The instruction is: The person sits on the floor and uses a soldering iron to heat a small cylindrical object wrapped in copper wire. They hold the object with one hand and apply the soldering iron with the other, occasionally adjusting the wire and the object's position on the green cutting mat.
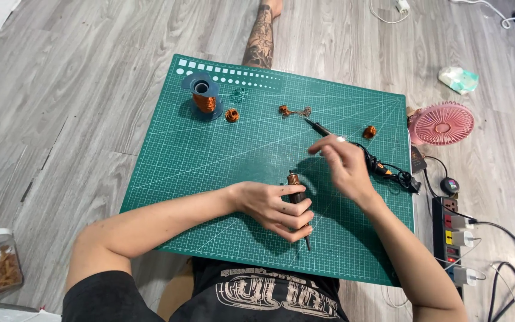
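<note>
Head view, left hand (pixel 272 209) grip closed round slim dark tool (pixel 298 203), right hand (pixel 344 164) grip pinching soldering iron (pixel 329 132), gridded green mat (pixel 210 155).

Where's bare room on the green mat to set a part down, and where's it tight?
Free: the cutting mat's left half, between the wire spool above and the left hand at right. Also the lower right corner, below the right hand. Crowded: the top strip with copper coils and the soldering iron and its cable at right.
</note>
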